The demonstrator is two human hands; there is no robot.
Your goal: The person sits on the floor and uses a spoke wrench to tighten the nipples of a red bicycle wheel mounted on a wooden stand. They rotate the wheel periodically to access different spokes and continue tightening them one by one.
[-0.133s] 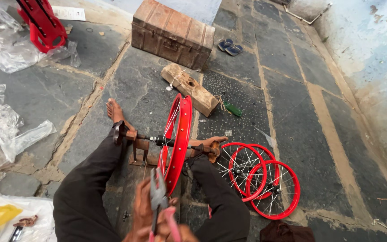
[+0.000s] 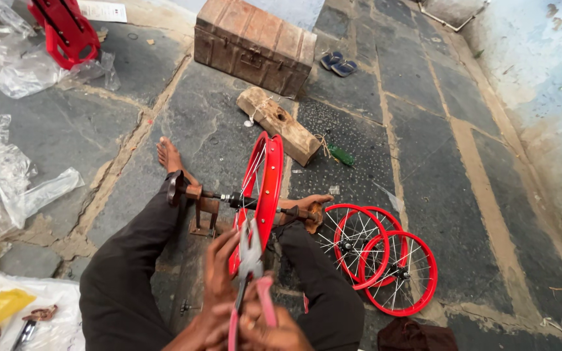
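I sit on the stone floor with a red spoked wheel rim (image 2: 269, 188) upright on a metal axle stand (image 2: 201, 207) between my legs. At the bottom of the view both my hands grip a pair of pliers (image 2: 250, 250) with pink-red handles. My left hand (image 2: 217, 292) wraps the pliers just below the jaws, and my right hand (image 2: 273, 335) closes on the handles. The grey jaws point up at the near edge of the rim. My bare feet (image 2: 168, 156) rest on either side of the stand.
Three more red wheels (image 2: 385, 260) lie stacked on the floor to my right. Ahead are a wooden block (image 2: 281, 123), a rusty metal trunk (image 2: 255, 42), a green bottle (image 2: 342, 156) and sandals (image 2: 337, 64). Plastic bags (image 2: 8, 175) and red frame parts (image 2: 66, 29) lie left.
My hands and the pliers have risen slightly toward the rim. The wheel and stand look unchanged.
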